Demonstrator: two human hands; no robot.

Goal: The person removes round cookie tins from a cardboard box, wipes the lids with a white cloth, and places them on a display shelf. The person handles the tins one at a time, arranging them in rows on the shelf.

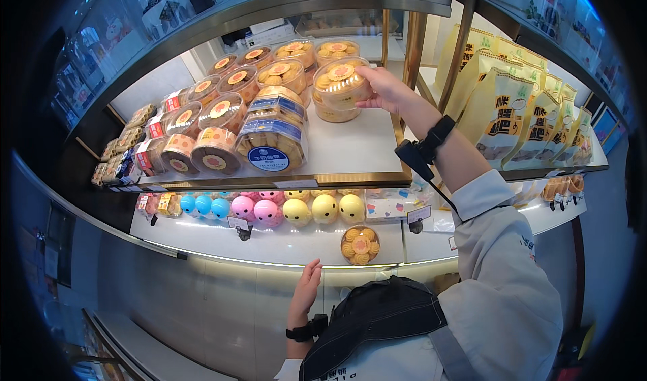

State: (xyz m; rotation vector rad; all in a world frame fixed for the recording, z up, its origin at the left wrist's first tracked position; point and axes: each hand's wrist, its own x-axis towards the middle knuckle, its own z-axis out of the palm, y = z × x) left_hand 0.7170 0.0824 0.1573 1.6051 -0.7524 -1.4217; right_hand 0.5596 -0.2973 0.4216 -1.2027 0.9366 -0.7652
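Observation:
My right hand [388,89] reaches over the upper shelf [349,153] and grips the right side of a round clear tub of butter cookies [337,87]. Directly under it is a second cookie tub [334,113]; whether the two touch is unclear. My left hand [306,286] is low, just in front of the lower shelf's lit edge, with its fingers extended and nothing in it. To its upper right, one more round cookie tub [360,245] rests on the lower shelf [298,244], its lid facing me.
Stacked round cookie tubs [237,78] and blue-labelled cookie packs [273,138] fill the upper shelf's left. Yellow snack bags [505,108] stand at right, beyond a metal post [455,52]. Several ball-shaped containers [268,211] line the lower shelf, with price tags [240,224] before them.

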